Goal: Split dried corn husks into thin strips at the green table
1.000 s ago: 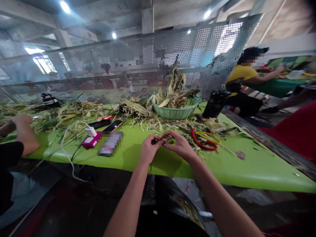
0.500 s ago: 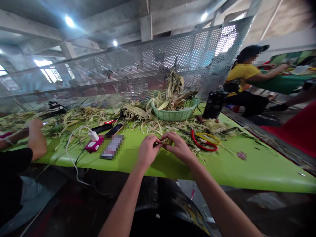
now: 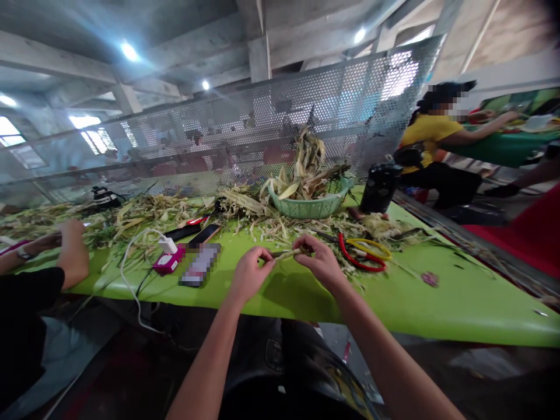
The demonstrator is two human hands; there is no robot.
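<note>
Between my two hands stretches a thin pale-green plant strip (image 3: 285, 255), held a little above the green tabletop (image 3: 271, 291). My left hand (image 3: 252, 269) pinches one end between thumb and fingers. The other end is gripped by my right hand (image 3: 318, 259), whose curled fingers partly hide it. Just right of that hand lie scissors (image 3: 365, 254) with red and yellow handles. Dried leaf and stalk scraps (image 3: 245, 219) are strewn beyond both hands.
A green basket (image 3: 306, 207) heaped with dried leaves stands behind, beside a black bottle (image 3: 380, 186). At left are a pink power block (image 3: 168, 262) with a white charger, and phones (image 3: 200, 265). A co-worker's arm (image 3: 72, 251) rests at far left; another person (image 3: 431, 137) sits right.
My hands have moved apart, the left one shifting left, so the plant strip now shows stretched between them. The camera view has shifted slightly.
</note>
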